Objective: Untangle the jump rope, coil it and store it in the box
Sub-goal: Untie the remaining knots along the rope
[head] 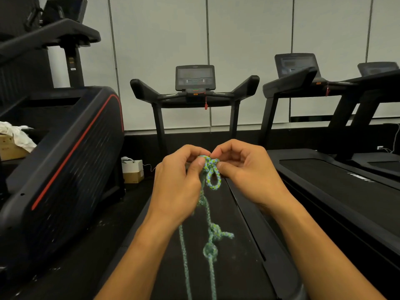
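Head view: your left hand (179, 185) and right hand (246, 169) each pinch the jump rope (213, 176) knot between thumb and fingertips, a small loop drooping just below. Its strands hang straight down toward you, knotted twice more.

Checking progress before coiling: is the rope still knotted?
Knotted. Both hands pinch a knot with a small loop in the rope; two more knots hang below.
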### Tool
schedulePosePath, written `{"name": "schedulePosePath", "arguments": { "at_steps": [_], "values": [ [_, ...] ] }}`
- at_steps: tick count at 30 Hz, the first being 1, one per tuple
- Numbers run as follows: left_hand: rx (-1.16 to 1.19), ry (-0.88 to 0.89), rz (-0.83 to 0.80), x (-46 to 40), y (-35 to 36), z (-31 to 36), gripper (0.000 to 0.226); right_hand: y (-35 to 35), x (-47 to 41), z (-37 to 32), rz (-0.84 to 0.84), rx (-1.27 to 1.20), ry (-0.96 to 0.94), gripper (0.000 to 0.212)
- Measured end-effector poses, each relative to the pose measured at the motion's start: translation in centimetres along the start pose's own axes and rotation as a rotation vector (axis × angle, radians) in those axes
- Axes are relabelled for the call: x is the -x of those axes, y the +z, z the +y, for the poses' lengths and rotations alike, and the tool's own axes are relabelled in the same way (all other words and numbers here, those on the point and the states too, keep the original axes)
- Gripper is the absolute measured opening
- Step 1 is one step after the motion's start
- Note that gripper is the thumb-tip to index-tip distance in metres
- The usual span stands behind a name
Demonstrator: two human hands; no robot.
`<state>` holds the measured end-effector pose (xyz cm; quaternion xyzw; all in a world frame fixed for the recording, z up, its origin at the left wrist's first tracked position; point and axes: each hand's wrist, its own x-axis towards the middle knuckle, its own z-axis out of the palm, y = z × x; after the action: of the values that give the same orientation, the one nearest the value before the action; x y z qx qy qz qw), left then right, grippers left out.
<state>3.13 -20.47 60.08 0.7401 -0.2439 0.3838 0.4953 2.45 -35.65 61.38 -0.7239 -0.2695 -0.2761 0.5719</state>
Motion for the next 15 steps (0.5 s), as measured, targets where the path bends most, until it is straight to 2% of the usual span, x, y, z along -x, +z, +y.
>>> {"name": "schedulePosePath", "arguments": {
  "at_steps": [7, 15],
  "values": [
    [-0.027, -0.018, 0.096, 0.4, 0.4, 0.2, 0.013, 0.9, 0.2, -0.4, 0.024, 0.053, -0.063, 0.017],
    [-0.046, -0.038, 0.204, 0.9, 0.8, 0.7, 0.01, 1.6, 0.2, -0.4, 0.037, 0.07, -0.092, 0.022]
  ]
}}
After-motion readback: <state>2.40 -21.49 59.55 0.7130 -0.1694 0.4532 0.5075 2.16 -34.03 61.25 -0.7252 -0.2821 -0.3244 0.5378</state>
